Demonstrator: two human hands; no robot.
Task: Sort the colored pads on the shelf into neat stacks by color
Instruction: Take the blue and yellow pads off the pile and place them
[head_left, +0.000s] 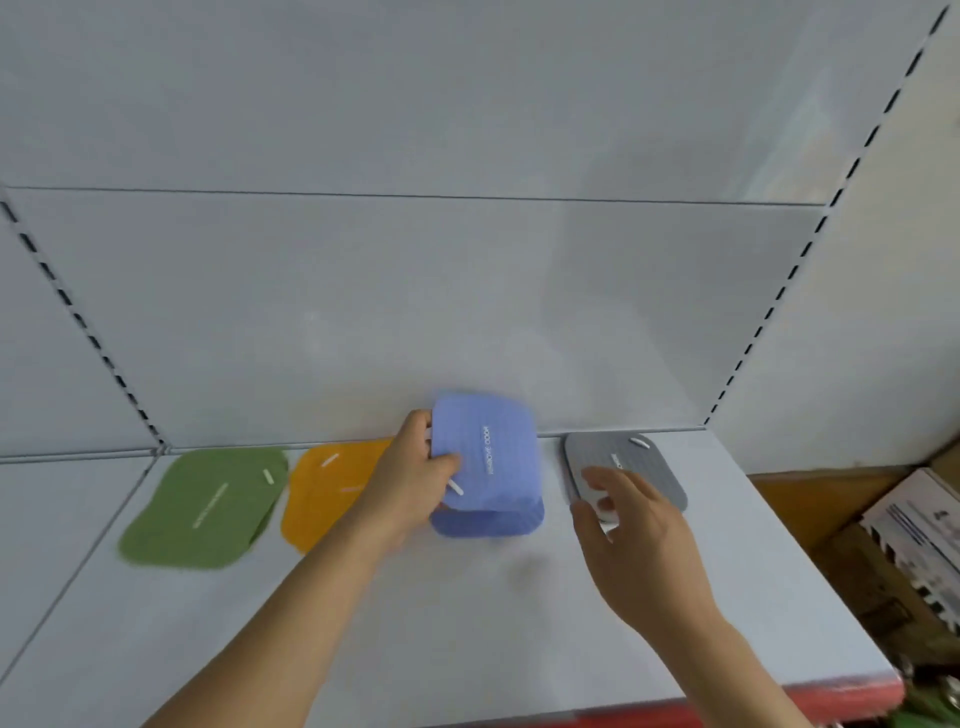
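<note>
A pale grey store shelf with a red front edge runs across the view, backed by a plain grey panel with slotted uprights at both sides. Along the back of the shelf, from left to right, lie a green rounded-square ribbed pad, an orange pad of the same shape just beside it, then a blue pad stack, and well apart to the right a grey pad stack. The left hand grips the left edge of a raised blue ribbed pad, thumb on its face and fingers behind, tilting it above the blue pad stack; white lettering runs down its middle. The right hand reaches over the near edge of the grey pad stack with fingers spread and loose; whether it touches the stack cannot be told. A cardboard box with printed packaging sits at the far right, beyond the shelf.
</note>
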